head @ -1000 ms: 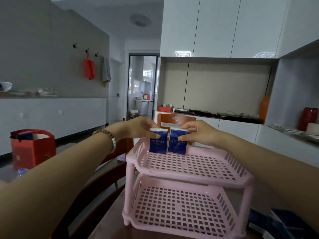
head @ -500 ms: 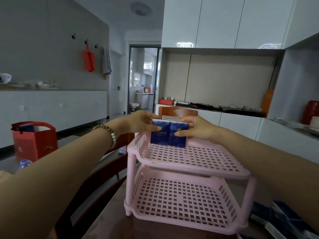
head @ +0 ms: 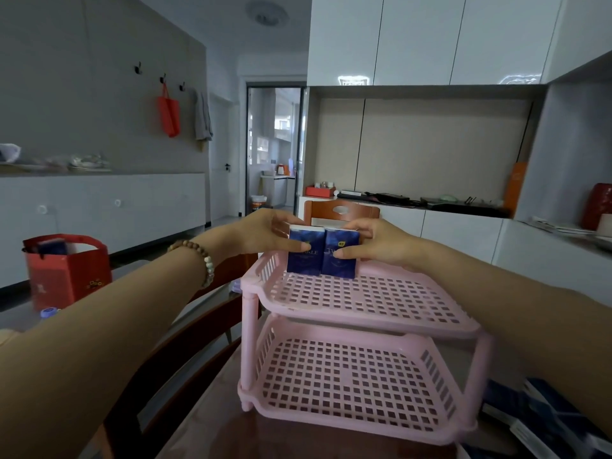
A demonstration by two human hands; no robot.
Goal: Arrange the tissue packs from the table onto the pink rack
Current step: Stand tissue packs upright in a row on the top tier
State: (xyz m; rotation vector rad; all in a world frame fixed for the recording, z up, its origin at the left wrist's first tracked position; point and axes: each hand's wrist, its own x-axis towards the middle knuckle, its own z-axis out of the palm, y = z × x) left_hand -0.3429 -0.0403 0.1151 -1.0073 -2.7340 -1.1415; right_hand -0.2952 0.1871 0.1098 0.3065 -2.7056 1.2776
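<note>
A pink two-tier rack (head: 361,321) stands on the dark table in front of me. Two dark blue tissue packs stand upright side by side at the far left corner of its top shelf. My left hand (head: 265,231) grips the left tissue pack (head: 304,256), thumb on its front. My right hand (head: 377,241) grips the right tissue pack (head: 339,258) the same way. The two packs touch each other. The lower shelf holds nothing. More blue tissue packs (head: 543,422) lie on the table at the lower right, partly hidden by my right forearm.
A wooden chair (head: 185,356) stands at the table's left edge, another chair back (head: 341,212) behind the rack. A red gift bag (head: 66,270) and a bottle cap (head: 49,312) sit at the left. White cabinets and a cluttered counter (head: 430,202) line the far wall.
Both hands have lowered the two packs onto the top shelf and pushed them together until they touch. My view has tilted slightly.
</note>
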